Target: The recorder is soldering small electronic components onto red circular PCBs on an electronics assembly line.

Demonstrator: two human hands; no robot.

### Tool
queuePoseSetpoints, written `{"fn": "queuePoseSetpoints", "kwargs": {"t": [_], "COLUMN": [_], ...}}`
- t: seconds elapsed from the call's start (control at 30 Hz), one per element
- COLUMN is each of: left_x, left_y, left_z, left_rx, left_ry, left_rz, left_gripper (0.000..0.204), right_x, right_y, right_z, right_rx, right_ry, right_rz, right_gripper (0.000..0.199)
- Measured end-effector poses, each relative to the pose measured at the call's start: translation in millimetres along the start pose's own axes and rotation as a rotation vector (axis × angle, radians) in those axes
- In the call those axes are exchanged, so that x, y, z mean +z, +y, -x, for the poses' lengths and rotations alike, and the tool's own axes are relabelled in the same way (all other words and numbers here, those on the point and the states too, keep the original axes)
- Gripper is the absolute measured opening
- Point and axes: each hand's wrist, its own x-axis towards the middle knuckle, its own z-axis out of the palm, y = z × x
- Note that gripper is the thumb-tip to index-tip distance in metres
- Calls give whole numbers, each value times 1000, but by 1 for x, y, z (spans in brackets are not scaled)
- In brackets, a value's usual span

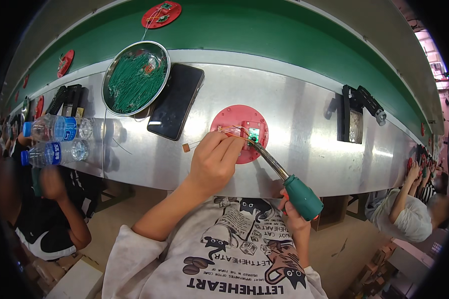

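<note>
While a green circuit board (254,133) sat in its red disc (230,114) with thin wires (237,127) strung across it, the joining work looked to be midway: board and wires were in place, but a joint appeared to be in the making, and any further connections seemed left to finish. Which joints were complete was too small to tell.

The disc lay flat on the metal bench (304,109), directly beneath and just ahead of the left hand (214,162), whose thumb and fingers were pinched together on the wires beside the board. The right hand (295,219), wrapped around the handle of a green soldering iron (304,197), was nearer the body, the iron's tip at the board, close to the left fingertips. A small brown piece (186,148) on a wire stuck out to the left of the pinch. Farther left and ahead lay a black phone (177,102), then a metal bowl (106,94) of green wire lengths (134,82).
</note>
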Motion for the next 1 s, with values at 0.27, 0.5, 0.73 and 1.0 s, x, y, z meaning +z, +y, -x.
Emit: {"fn": "queuePoseSetpoints", "kwargs": {"t": [0.27,0.5,0.73,1.0], "left_x": [-1,1,2,1], "left_y": [-2,-3,-3,-2], "left_z": [1,3,4,3], "left_rx": [35,41,33,35], "left_ry": [-43,-20,-32,-47], "left_rz": [-13,-19,-22,-35], "left_gripper": [26,26,27,28], "right_x": [0,1,-7,-7], "right_y": [-1,7,20,19], "right_z": [1,1,6,3], "right_rx": [16,76,-48,-48], "right_ry": [16,13,2,-39], "right_rz": [-2,-146,-188,-183], "right_gripper": [26,31,37,37]}}
